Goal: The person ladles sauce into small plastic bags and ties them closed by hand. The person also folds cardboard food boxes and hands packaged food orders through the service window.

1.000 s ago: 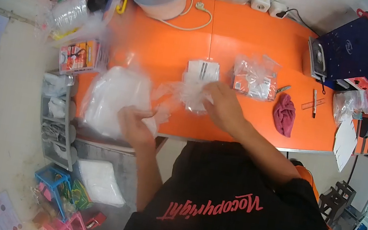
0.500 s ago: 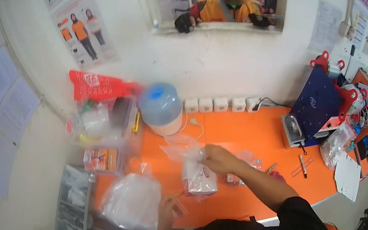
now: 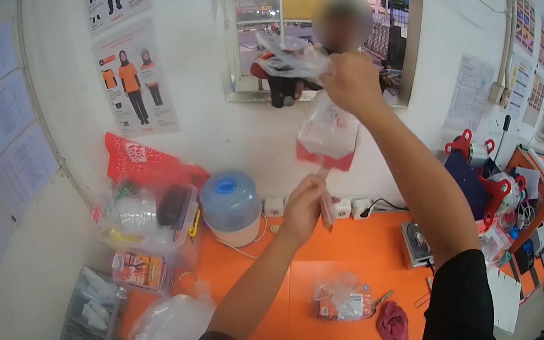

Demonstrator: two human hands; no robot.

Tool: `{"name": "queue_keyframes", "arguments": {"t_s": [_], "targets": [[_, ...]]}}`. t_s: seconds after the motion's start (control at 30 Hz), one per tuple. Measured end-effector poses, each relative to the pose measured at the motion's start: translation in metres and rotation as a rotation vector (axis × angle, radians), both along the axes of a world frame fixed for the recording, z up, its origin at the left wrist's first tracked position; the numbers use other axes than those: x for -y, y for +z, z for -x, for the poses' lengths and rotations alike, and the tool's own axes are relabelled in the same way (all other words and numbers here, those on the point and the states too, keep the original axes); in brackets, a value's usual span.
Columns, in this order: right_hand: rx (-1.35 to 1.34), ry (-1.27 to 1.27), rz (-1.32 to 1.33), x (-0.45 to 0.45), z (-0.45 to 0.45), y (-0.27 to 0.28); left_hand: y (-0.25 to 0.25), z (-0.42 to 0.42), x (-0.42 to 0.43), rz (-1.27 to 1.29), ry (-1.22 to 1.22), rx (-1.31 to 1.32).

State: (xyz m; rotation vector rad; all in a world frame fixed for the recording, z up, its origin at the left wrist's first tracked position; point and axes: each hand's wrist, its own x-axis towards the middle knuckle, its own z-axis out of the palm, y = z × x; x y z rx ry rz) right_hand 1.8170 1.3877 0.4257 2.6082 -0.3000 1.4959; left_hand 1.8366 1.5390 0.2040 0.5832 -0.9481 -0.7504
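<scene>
My right hand (image 3: 354,86) is closed on the gathered top of a clear plastic bag (image 3: 329,116), raised in front of the window. Inside the bag hangs a white and red box (image 3: 326,142). Just below the box is my left hand (image 3: 304,208), its fingers closed on a thin, flat, brownish-pink item (image 3: 328,207) whose kind I cannot make out. Beyond the bag's loose plastic, a dark gloved hand (image 3: 284,90) of the person at the window reaches over the sill.
On the orange table (image 3: 252,283) are a blue water jug (image 3: 230,199), a bagged package (image 3: 342,300), a maroon cloth (image 3: 394,324) and scissors (image 3: 381,302). A plastic bin (image 3: 155,211) and white plastic bags (image 3: 167,330) are at left. A blue sealing machine (image 3: 463,178) stands at right.
My right hand has lifted the bagged box from the table up to the window. My left hand has risen beneath it with the flat item. The other person's gloved hand has come forward.
</scene>
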Motion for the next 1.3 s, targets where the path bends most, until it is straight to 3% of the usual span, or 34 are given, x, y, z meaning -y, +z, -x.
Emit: {"name": "queue_keyframes", "arguments": {"t_s": [0.13,0.23,0.63,0.73,0.8,0.9,0.93,1.0,1.13,1.17,1.3], "targets": [[0.037,-0.089,-0.027,0.022,-0.020,0.039,0.026,-0.031,0.032,0.060,0.055,-0.109],[-0.094,-0.110,-0.202,0.031,-0.025,0.055,0.037,-0.045,0.042,0.071,0.057,-0.097],[-0.047,-0.045,-0.302,0.036,-0.033,0.064,0.058,-0.045,0.061,0.044,0.163,-0.095],[0.085,-0.012,-0.245,0.022,-0.010,0.058,0.054,-0.040,0.043,0.034,0.123,0.108],[0.114,0.286,-0.176,0.009,0.021,0.033,0.052,-0.011,0.015,-0.073,0.353,0.241],[-0.095,0.528,-0.230,-0.033,0.107,-0.050,0.024,0.032,-0.030,-0.226,0.469,0.245],[-0.139,0.504,-0.211,-0.041,0.129,-0.098,0.002,0.048,-0.044,-0.262,0.487,0.224],[-0.417,0.484,-0.435,-0.072,0.192,-0.162,-0.044,0.080,-0.071,-0.313,0.492,0.205],[-0.528,0.439,-1.050,-0.114,0.270,-0.292,-0.126,0.148,-0.109,-0.496,0.314,0.092],[-0.518,0.412,-1.208,-0.126,0.290,-0.310,-0.139,0.165,-0.114,-0.529,0.290,0.072],[-0.411,0.178,-1.352,-0.168,0.349,-0.343,-0.166,0.219,-0.124,-0.670,0.141,0.085]]}}
